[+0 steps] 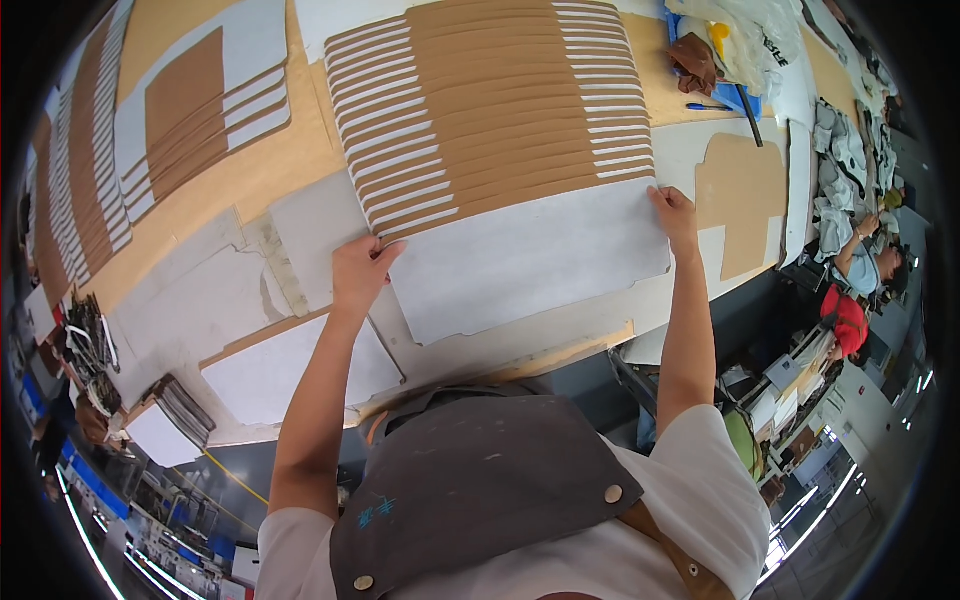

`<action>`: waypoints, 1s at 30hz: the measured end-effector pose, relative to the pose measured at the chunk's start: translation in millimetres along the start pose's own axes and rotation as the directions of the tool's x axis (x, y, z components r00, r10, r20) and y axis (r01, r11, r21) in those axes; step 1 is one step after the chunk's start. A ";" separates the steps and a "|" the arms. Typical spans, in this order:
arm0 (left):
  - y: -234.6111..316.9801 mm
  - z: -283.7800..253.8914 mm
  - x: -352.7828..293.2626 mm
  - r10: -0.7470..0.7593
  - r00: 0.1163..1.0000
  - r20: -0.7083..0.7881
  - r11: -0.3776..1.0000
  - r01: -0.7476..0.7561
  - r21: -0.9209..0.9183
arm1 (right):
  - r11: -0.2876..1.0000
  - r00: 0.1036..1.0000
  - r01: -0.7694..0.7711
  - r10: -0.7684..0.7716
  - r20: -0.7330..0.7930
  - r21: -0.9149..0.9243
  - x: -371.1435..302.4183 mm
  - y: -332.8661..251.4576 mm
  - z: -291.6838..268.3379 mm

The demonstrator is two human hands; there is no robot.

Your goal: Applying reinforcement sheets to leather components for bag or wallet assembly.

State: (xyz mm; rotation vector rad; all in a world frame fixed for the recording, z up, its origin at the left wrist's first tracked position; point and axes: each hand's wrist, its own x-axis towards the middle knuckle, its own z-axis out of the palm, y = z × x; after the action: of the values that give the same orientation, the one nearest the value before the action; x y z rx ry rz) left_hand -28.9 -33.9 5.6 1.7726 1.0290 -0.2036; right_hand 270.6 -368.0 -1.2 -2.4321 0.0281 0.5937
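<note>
A white sheet lies flat in front of me, nearest my body, at the near end of a long overlapping row of brown-and-white sheets. My left hand pinches the left far corner of the white sheet, thumb against fingers. At its right far corner my right hand grips the edge in the same way. In the row behind, each sheet shows a narrow strip, brown in the middle and white at both ends.
More overlapping sheets lie at the far left. A white sheet and a stack of small cards are at the near left. On the right are a brown board piece, a blue pen and a blue tray. People work farther right.
</note>
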 end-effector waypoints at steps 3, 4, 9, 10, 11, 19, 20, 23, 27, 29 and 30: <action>2.3 0.0 0.3 -0.036 0.999 -0.012 0.999 0.036 0.001 | 0.999 1.000 -0.001 0.001 -0.002 -0.032 -0.4 -1.2 0.8; 0.3 0.6 0.8 -0.038 0.999 -0.015 0.999 0.038 0.001 | 0.999 1.000 0.004 -0.005 -0.007 -0.037 -0.9 -1.9 1.2; -3.4 1.6 0.3 -0.017 1.000 -0.026 1.000 0.016 -0.016 | 0.999 0.999 0.039 -0.039 -0.023 -0.035 -0.5 3.4 5.6; -4.3 2.8 0.7 -0.018 0.999 -0.030 1.000 0.018 -0.015 | 0.997 0.996 0.063 -0.065 -0.054 -0.049 -0.2 7.5 6.0; -6.5 3.8 1.0 0.006 0.999 -0.040 1.000 -0.006 -0.014 | 0.994 0.992 0.088 -0.093 -0.081 -0.062 -0.4 8.3 7.3; -13.8 0.1 -2.2 -0.028 0.995 -0.092 0.979 0.046 0.198 | 0.870 0.906 0.171 -0.323 -0.273 -0.463 -19.9 -3.9 34.4; -14.9 -1.4 -3.6 -0.014 0.996 -0.093 0.975 0.034 0.220 | 0.657 0.748 0.181 -0.575 -0.331 -0.732 -25.3 -7.3 42.1; -21.9 -12.2 -12.4 0.088 0.986 -0.144 0.971 -0.052 0.234 | 0.476 0.746 0.247 -0.649 -0.148 -0.844 -28.3 -5.2 51.7; -52.5 -36.9 -39.2 0.444 0.870 -0.215 0.851 -0.335 0.404 | 0.463 0.720 0.264 -0.678 -0.147 -0.846 -38.2 -30.3 50.8; -62.4 -46.9 -56.6 0.518 0.843 -0.143 0.777 -0.394 0.491 | 0.541 0.658 0.501 -0.745 -0.109 -0.676 -54.4 -44.9 65.8; -64.9 -50.6 -61.9 0.585 0.810 -0.053 0.689 -0.461 0.559 | 0.575 0.657 0.593 -0.750 -0.074 -0.563 -65.6 -54.2 80.8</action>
State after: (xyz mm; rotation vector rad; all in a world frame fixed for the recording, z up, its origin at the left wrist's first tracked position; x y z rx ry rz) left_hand -129.8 -18.9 19.1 2.5782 0.5868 0.1057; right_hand 187.4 -285.4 0.8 -2.6957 -1.0325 -0.1838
